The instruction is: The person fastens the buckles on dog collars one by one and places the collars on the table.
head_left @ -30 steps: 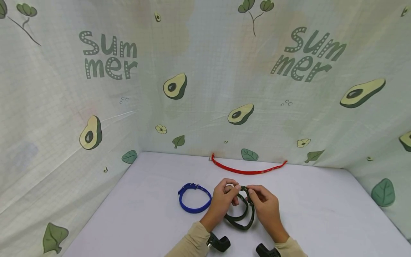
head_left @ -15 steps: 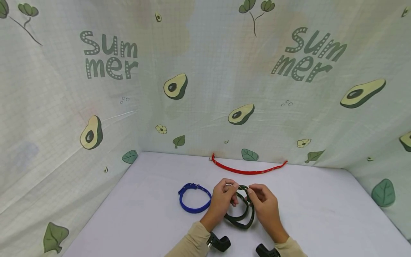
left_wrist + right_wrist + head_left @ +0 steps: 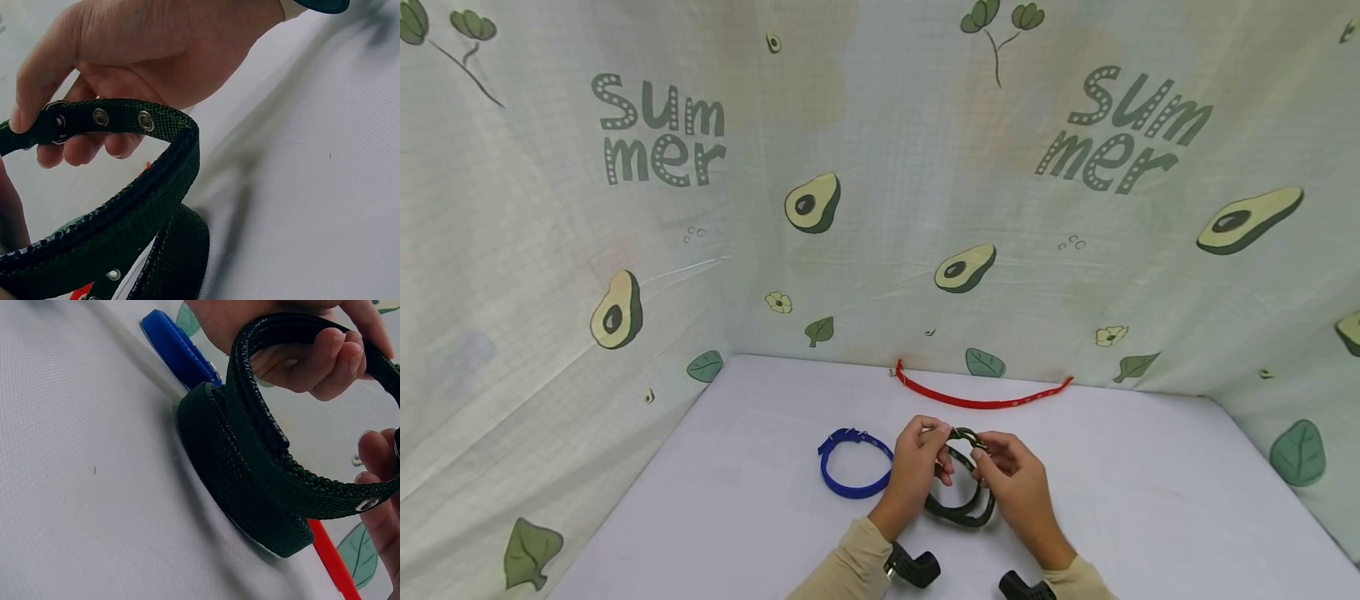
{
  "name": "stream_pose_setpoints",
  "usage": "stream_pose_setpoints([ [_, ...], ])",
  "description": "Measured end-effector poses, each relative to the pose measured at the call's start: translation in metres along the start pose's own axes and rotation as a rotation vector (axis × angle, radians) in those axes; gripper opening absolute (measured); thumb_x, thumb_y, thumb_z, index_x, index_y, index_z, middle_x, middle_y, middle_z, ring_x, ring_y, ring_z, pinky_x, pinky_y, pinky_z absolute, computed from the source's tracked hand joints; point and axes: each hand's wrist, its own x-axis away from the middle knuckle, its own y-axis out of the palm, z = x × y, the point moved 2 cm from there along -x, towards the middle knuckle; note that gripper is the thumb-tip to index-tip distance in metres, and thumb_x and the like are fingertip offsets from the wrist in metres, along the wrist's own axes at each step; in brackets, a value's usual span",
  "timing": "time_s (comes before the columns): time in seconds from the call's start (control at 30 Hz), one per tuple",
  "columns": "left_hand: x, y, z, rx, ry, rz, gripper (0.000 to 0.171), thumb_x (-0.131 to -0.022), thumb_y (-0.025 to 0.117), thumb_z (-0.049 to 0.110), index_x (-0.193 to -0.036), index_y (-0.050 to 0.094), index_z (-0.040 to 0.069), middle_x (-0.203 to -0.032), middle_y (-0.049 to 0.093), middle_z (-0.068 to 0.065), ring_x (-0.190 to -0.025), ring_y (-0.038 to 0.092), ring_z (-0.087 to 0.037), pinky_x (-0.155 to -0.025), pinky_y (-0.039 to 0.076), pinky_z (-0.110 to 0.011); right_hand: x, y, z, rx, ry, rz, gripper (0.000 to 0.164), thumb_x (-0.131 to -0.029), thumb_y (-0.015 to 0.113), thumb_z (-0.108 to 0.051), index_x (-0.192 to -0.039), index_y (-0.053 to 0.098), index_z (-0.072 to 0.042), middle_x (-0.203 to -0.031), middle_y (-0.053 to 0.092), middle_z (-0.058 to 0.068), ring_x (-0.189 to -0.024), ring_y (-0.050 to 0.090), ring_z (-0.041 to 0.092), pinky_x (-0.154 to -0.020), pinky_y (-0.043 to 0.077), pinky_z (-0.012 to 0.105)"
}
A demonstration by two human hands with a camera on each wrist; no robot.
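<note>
Both hands hold a dark green collar (image 3: 156, 187) with metal eyelets, bent into a loop above the table. My left hand (image 3: 917, 462) pinches the strap from the left, its fingers curled. From the right, my right hand (image 3: 1017, 473) grips it between thumb and fingers; in the left wrist view its thumb presses the strap beside a metal buckle (image 3: 57, 122). Below the held strap, a second dark green loop (image 3: 209, 440) stands on its edge on the table. The left fingertips are partly behind the strap in the right wrist view.
A blue collar (image 3: 831, 482), buckled in a ring, lies left of my left hand. Farther back, a red collar (image 3: 981, 404) stretches out near the printed curtain (image 3: 880, 208). The white table (image 3: 760, 533) ends at the curtain.
Both hands stay nearly in place. The held collar has tilted, its near end drawing back a little, and more of its strap shows arching between the fingertips.
</note>
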Motion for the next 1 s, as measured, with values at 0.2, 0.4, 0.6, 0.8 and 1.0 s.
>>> stream_pose_setpoints([
  [0.2,0.001,0.001,0.000,0.001,0.002,0.005,0.018,-0.101,0.060,0.018,-0.105,0.055,0.002,-0.069,0.056,-0.010,-0.056,0.055,-0.015,-0.046,0.051,-0.025,0.000,-0.002,0.003,-0.008,-0.023,-0.008,0.024,-0.091,0.073,-0.005,-0.115,0.071,-0.008,-0.090,0.068,0.011,-0.067,0.068,0.021,-0.059,0.057,0.032],
  [0.4,0.001,0.001,-0.002,0.008,0.011,0.012,0.018,-0.100,0.060,0.018,-0.104,0.056,0.001,-0.072,0.057,-0.014,-0.056,0.056,-0.015,-0.046,0.051,-0.025,0.001,-0.003,0.003,-0.011,-0.018,0.000,0.021,-0.093,0.072,-0.006,-0.113,0.072,-0.009,-0.086,0.068,0.009,-0.066,0.066,0.024,-0.059,0.058,0.033],
  [0.6,0.002,0.003,-0.002,-0.014,0.040,0.006,0.018,-0.101,0.059,0.016,-0.107,0.059,-0.001,-0.074,0.057,-0.019,-0.057,0.057,-0.014,-0.050,0.053,-0.025,0.000,-0.004,0.001,0.010,0.004,0.024,0.019,-0.093,0.069,-0.003,-0.110,0.072,-0.011,-0.082,0.065,0.008,-0.062,0.064,0.023,-0.057,0.057,0.031],
  [0.8,0.002,0.003,-0.001,-0.078,0.052,-0.010,0.022,-0.102,0.058,0.018,-0.111,0.065,0.000,-0.076,0.059,-0.020,-0.059,0.058,-0.014,-0.052,0.053,-0.024,-0.002,-0.005,0.000,0.065,0.008,0.021,0.017,-0.095,0.067,-0.003,-0.108,0.072,-0.012,-0.077,0.063,0.007,-0.058,0.061,0.020,-0.055,0.053,0.029],
  [1.0,0.003,0.003,-0.001,-0.177,0.051,-0.093,0.021,-0.103,0.057,0.023,-0.116,0.068,0.010,-0.080,0.062,-0.009,-0.065,0.061,-0.014,-0.058,0.054,-0.024,-0.005,-0.011,-0.001,0.115,0.021,0.028,0.014,-0.096,0.065,-0.005,-0.107,0.073,-0.010,-0.075,0.062,0.007,-0.055,0.058,0.019,-0.050,0.047,0.028],
])
